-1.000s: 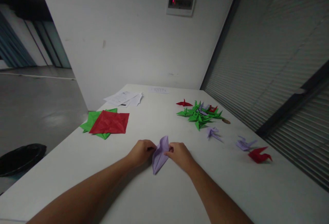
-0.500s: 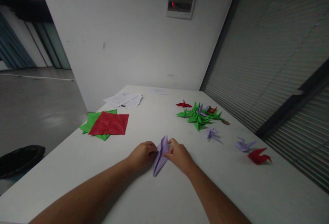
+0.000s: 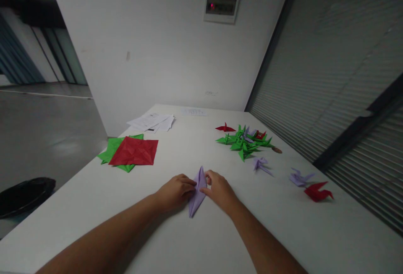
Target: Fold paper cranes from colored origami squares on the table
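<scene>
A folded piece of purple origami paper [image 3: 197, 196], long and diamond-shaped, lies on the white table between my hands. My left hand [image 3: 176, 192] presses its fingers onto the paper's left edge, thumb and fingers close together. From the other side, my right hand [image 3: 218, 188] pinches the right edge between thumb and curled fingers. The paper's far tip points away from me and its split lower points face me. Parts of both side edges are hidden under my fingertips.
Right of my hands lie a pile of green paper cranes [image 3: 244, 142], purple cranes [image 3: 299, 177] and a red crane [image 3: 318, 192]. At left are red paper [image 3: 135, 150] over green sheets [image 3: 111, 148], with printed papers [image 3: 151, 121] behind. A black-lined bin [image 3: 25, 196] stands beside the table.
My left fingers have moved slightly right, further over the purple paper. The open groove along its middle now looks closed and flatter. My right hand has barely moved.
</scene>
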Demonstrator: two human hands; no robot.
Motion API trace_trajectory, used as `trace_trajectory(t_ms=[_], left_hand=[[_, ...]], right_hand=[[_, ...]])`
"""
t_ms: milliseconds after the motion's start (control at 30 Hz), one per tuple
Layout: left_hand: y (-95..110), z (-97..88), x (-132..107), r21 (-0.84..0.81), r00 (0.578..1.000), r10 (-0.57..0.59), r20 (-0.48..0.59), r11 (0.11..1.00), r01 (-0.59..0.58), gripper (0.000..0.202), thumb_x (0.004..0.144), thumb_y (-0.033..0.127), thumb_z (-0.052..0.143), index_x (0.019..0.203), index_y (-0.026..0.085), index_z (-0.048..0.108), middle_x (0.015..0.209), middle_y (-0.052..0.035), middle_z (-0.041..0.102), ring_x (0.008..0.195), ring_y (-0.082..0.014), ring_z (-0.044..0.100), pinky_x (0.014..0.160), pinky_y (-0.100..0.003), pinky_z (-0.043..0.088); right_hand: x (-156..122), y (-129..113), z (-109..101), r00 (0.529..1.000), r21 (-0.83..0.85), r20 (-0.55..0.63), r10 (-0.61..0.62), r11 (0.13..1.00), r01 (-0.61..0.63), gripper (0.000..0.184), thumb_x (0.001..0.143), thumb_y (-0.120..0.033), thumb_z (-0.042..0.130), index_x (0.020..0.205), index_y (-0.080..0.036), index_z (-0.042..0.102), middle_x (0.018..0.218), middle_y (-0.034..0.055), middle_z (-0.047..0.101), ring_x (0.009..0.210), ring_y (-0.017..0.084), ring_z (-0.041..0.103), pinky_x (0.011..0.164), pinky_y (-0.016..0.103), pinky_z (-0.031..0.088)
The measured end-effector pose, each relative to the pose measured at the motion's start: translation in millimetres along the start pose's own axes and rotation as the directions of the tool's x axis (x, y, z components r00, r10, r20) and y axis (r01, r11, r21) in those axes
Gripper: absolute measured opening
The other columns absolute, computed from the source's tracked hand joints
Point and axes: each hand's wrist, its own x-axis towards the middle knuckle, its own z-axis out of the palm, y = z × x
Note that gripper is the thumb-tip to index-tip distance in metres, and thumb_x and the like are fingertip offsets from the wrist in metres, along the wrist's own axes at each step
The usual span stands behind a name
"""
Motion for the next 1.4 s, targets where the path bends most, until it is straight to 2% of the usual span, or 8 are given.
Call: trace_trajectory(t_ms=[167, 333, 567, 733, 867, 1200, 1333, 1400], left_hand=[[4.1, -5.2, 1.6, 0.016, 1.000, -0.010, 0.028, 1.000, 0.010, 0.017, 0.091, 0.014, 0.066, 0.103, 0.020, 0.076, 0.121, -0.0104, 0.074, 0.100, -0.0238, 0.069, 0.092, -0.036, 0.052], [7.0, -9.7, 2.3, 0.048, 0.997, -0.031, 0.069, 0.998, 0.027, 0.014, 0.089, 0.016, 0.067, 0.100, 0.020, 0.075, 0.123, -0.0113, 0.073, 0.097, -0.0234, 0.068, 0.089, -0.036, 0.052], [5.8, -8.6, -0.9, 0.061, 0.991, -0.071, 0.114, 0.996, 0.064, 0.032, 0.090, 0.021, 0.066, 0.122, 0.023, 0.069, 0.138, -0.0089, 0.066, 0.121, -0.0294, 0.060, 0.102, -0.044, 0.049], [6.1, -6.2, -4.0, 0.134, 0.976, -0.111, 0.188, 0.987, 0.087, 0.056, 0.092, 0.025, 0.061, 0.147, 0.024, 0.050, 0.154, -0.0110, 0.052, 0.138, -0.0354, 0.049, 0.109, -0.055, 0.044], [8.8, -7.1, -4.8, 0.173, 0.971, -0.103, 0.216, 0.983, 0.065, 0.058, 0.096, 0.026, 0.055, 0.153, 0.024, 0.042, 0.159, -0.0121, 0.045, 0.142, -0.0352, 0.044, 0.110, -0.055, 0.042], [13.1, -12.7, -2.5, 0.169, 0.977, -0.030, 0.213, 0.986, -0.007, 0.041, 0.100, 0.030, 0.052, 0.141, 0.029, 0.057, 0.154, -0.0135, 0.051, 0.139, -0.0333, 0.049, 0.104, -0.048, 0.043], [11.7, -13.5, -2.8, 0.143, 0.980, 0.015, 0.198, 0.989, -0.044, 0.040, 0.100, 0.028, 0.054, 0.139, 0.029, 0.060, 0.153, -0.0148, 0.051, 0.139, -0.0323, 0.050, 0.105, -0.046, 0.042], [11.2, -13.7, -3.2, 0.126, 0.982, 0.030, 0.187, 0.991, -0.054, 0.040, 0.099, 0.027, 0.057, 0.138, 0.030, 0.062, 0.151, -0.0149, 0.053, 0.138, -0.0325, 0.051, 0.105, -0.046, 0.042]], right_hand=[[-0.2, 0.9, 0.3, 1.000, -0.017, 0.013, -0.028, 0.999, 0.028, 0.033, 0.070, -0.017, 0.088, 0.094, -0.020, 0.066, 0.092, 0.0018, 0.067, 0.080, 0.018, 0.064, 0.074, 0.028, 0.048], [-0.7, 1.6, -1.2, 0.997, -0.032, 0.051, -0.056, 0.998, 0.058, 0.026, 0.077, -0.022, 0.085, 0.102, -0.020, 0.075, 0.098, 0.0048, 0.069, 0.087, 0.020, 0.067, 0.083, 0.030, 0.052], [-0.4, 3.7, -4.1, 0.979, -0.040, 0.138, -0.149, 0.987, 0.156, 0.021, 0.088, -0.025, 0.074, 0.108, -0.021, 0.080, 0.119, 0.0093, 0.072, 0.107, 0.023, 0.069, 0.100, 0.031, 0.050], [-0.5, 1.5, -6.3, 0.973, -0.075, 0.177, -0.147, 0.984, 0.163, 0.031, 0.090, -0.026, 0.069, 0.119, -0.019, 0.077, 0.127, 0.0121, 0.072, 0.118, 0.026, 0.067, 0.108, 0.036, 0.047], [-1.9, -1.0, -8.0, 0.974, -0.082, 0.174, -0.147, 0.983, 0.163, 0.033, 0.091, -0.025, 0.067, 0.121, -0.018, 0.076, 0.129, 0.0127, 0.071, 0.119, 0.026, 0.066, 0.109, 0.037, 0.047], [-7.0, -8.6, -14.7, 0.952, -0.066, 0.211, -0.220, 0.969, 0.239, 0.037, 0.092, -0.021, 0.060, 0.128, -0.019, 0.071, 0.135, 0.0107, 0.068, 0.121, 0.023, 0.063, 0.108, 0.033, 0.046], [-8.0, -10.2, -17.2, 0.930, -0.108, 0.236, -0.283, 0.943, 0.315, 0.038, 0.091, -0.018, 0.057, 0.127, -0.019, 0.071, 0.131, 0.0096, 0.069, 0.121, 0.026, 0.059, 0.110, 0.040, 0.042], [-8.6, -8.2, -17.5, 0.931, -0.120, 0.242, -0.271, 0.944, 0.306, 0.042, 0.091, -0.020, 0.057, 0.131, -0.021, 0.069, 0.136, 0.0081, 0.067, 0.126, 0.028, 0.054, 0.112, 0.044, 0.040]])
